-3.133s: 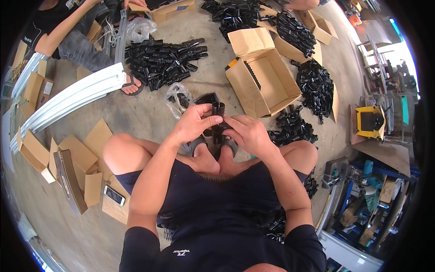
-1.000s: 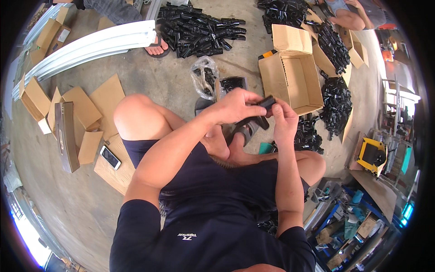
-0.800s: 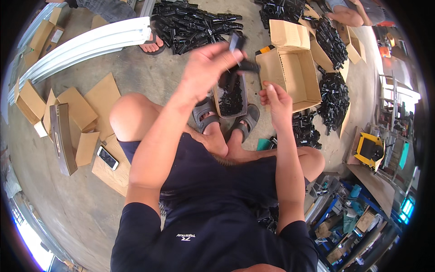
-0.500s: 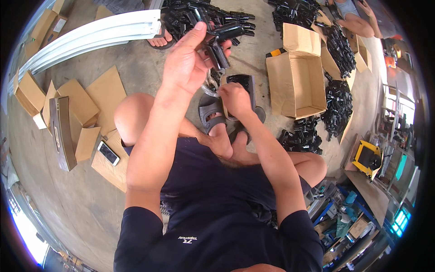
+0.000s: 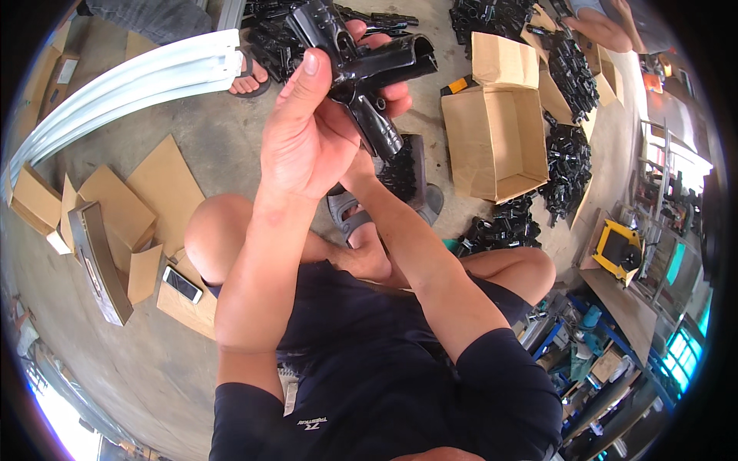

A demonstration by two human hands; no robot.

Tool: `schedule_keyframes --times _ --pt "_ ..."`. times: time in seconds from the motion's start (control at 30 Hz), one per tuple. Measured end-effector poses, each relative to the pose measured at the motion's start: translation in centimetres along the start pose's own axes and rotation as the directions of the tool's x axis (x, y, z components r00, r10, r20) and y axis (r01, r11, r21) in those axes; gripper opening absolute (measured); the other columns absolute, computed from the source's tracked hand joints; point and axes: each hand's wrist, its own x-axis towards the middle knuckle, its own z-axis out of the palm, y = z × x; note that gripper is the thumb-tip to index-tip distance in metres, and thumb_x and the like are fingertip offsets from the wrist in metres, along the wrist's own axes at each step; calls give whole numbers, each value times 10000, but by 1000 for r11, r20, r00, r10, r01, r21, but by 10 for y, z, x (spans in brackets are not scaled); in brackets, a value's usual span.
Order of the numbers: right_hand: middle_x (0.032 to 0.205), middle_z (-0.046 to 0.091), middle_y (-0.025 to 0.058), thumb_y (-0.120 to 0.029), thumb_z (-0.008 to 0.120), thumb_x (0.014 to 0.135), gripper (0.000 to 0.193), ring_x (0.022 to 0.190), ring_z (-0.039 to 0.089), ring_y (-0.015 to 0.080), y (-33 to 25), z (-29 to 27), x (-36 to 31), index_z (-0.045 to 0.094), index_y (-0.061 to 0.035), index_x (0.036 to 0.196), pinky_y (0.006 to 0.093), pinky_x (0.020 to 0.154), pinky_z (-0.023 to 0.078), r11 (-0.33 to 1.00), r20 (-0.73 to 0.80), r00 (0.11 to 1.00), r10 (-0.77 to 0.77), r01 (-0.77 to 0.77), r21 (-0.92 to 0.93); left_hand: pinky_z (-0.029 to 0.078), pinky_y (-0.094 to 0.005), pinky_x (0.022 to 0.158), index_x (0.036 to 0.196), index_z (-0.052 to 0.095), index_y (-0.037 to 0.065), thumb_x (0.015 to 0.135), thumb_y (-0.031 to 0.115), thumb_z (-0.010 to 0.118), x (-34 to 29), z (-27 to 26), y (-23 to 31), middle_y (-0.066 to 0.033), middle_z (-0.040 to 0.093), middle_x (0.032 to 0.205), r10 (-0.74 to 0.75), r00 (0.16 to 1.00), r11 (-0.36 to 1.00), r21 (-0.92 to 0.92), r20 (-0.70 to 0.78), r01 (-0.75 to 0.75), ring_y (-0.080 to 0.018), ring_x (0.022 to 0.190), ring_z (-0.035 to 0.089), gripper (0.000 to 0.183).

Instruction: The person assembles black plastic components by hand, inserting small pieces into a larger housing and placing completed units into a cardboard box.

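My left hand (image 5: 307, 131) is raised in front of me, its fingers wrapped round a glossy black branched pipe connector (image 5: 361, 73). The connector has several short tubular arms, with the open end of one facing right. My right hand (image 5: 358, 170) is just below it, close behind the left wrist and palm. Its fingers are hidden there, so whether it grips anything does not show. Past the right hand, by my sandalled feet, stands a container (image 5: 419, 165) with small dark pieces in it.
An open cardboard box (image 5: 496, 146) stands right of my feet, among piles of black connectors (image 5: 569, 169). To the left are white curved rails (image 5: 138, 92), opened cartons (image 5: 115, 200) and a phone (image 5: 182, 284). Another person's foot (image 5: 250, 81) is beyond the rails; someone else sits far right.
My left hand has come nearer with the connector, which looks larger and is turned. My right hand has moved left from the container to behind my left hand.
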Motion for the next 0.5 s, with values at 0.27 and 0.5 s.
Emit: schedule_keyframes --times 0.27,0.5 --pt "873 707 195 -89 577 893 149 828 694 385 -11 -56 -30 696 -3 918 447 764 577 993 -4 993 -114 114 -22 570 -514 966 1419 501 36 1027 356 615 5 -8 -2 -128 610 1339 -41 995 996 77 -96 49 -320 1027 702 518" --pt "871 712 205 -154 654 911 129 820 707 386 12 -130 -28 705 -37 924 459 745 558 910 -252 892 374 -301 286 617 -391 848 1267 641 -8 1020 216 639 -7 6 -1 -156 708 1175 26 976 934 352 -214 53 -251 959 726 334"
